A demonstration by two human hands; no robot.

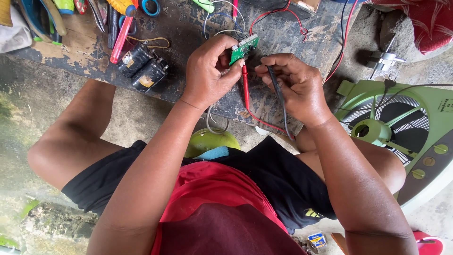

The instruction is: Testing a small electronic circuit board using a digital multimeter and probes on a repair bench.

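At frame top, a worn board (283,42) over concrete floor; left hand (207,75) pinches a circuit board (244,48), right hand (295,87) grips a black probe (276,87).

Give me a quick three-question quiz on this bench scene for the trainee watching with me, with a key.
1. True or false: the left hand holds a small green circuit board.
2. Which does the right hand pinch? A) a screwdriver B) a black probe C) a battery
3. Fill in: the green fan lies to the person's ____ side.

Key
1. True; the red probe also runs down from that hand.
2. B; its tip points towards the board.
3. Right; the two dark batteries lie on the worn wooden bench to the left.
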